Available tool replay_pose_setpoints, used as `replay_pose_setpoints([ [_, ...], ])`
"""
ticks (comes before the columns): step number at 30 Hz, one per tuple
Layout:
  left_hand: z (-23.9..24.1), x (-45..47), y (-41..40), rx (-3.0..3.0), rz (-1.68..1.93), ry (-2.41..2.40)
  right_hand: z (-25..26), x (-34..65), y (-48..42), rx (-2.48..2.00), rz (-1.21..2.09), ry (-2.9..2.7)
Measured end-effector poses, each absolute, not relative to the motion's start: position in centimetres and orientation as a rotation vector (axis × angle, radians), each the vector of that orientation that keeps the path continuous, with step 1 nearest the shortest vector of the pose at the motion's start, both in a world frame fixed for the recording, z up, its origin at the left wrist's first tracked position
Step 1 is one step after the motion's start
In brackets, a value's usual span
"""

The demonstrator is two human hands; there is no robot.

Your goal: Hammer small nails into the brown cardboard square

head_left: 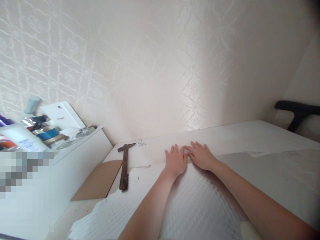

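My left hand [175, 161] lies flat with its fingers spread, at the far edge of a white, quilted-looking sheet [200, 203]. Close beside it, my right hand [202, 156] also rests flat with fingers apart; the thumbs nearly meet. Neither hand holds anything. To the left of my hands lies a hammer [124, 166] with a worn wooden handle, its head toward the wall. Several small metallic pieces [141, 143], too small to name, are scattered near the hammer head. My forearms cover part of the sheet.
A brown flat board [98, 180] lies left of the hammer on the white table [237, 133]. A white cabinet [72, 166] at the left carries a white box [62, 115], a blue tape roll [49, 133] and other clutter. A black armrest [297, 108] stands at the right, before the patterned wall [150, 66].
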State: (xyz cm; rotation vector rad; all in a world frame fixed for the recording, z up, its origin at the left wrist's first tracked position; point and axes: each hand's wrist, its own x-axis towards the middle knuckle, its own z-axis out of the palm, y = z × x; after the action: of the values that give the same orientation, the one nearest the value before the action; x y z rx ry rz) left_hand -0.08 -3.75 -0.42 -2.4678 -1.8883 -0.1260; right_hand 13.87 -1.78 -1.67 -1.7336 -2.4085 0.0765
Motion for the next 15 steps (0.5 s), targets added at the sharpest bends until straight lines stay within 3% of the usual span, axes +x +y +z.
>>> replay_pose_setpoints([
  [15, -0.50, -0.09, -3.70, -2.476, -0.170, -1.880, -1.66, 13.90, -1.68, -1.738, 0.072, -2.420],
])
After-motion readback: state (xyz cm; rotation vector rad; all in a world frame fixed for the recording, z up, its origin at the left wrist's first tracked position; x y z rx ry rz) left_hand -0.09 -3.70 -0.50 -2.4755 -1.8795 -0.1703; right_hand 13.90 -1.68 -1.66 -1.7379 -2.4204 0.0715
